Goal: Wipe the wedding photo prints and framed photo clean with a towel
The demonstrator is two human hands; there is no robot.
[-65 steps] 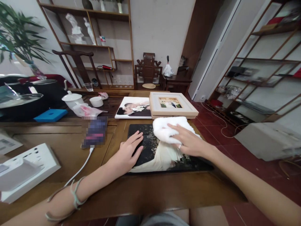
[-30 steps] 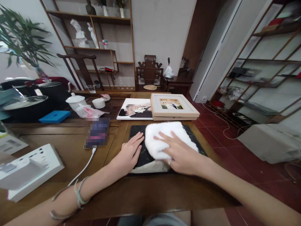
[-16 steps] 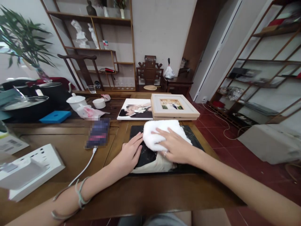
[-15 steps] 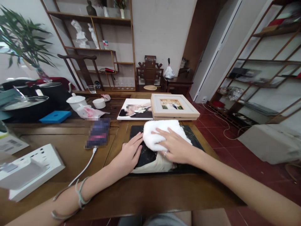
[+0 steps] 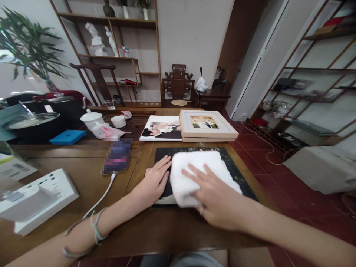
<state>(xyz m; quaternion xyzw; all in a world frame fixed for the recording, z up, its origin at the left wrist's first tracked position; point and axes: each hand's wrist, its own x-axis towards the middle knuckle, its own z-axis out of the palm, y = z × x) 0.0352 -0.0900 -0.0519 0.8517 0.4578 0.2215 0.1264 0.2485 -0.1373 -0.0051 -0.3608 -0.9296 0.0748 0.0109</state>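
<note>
My right hand [image 5: 219, 196] presses from above on a folded, fluffy white towel [image 5: 205, 163], its fingers spread over the near part. Part of its grip at the near edge is hidden. Beneath the towel lies a dark, flat picture panel [image 5: 236, 163] with fine speckled detail along its far and right edges. A pale shape shows at the panel's near left corner. My left hand [image 5: 155, 180] rests on the panel's left edge, fingers stretched out and nothing held, its fingertips close to the towel.
Behind the panel lie a photo print [image 5: 161, 129] and a light-framed picture [image 5: 208, 126]. To the left are a pixelated phone-like object [image 5: 116, 157] with a white cable [image 5: 101, 198], a power strip [image 5: 47, 202], a blue block [image 5: 68, 137] and a lidded white bowl [image 5: 91, 118].
My right hand has drawn the towel nearer and slightly right across the panel, uncovering the far edge and covering much of the pale near shape. My left hand has stayed in place.
</note>
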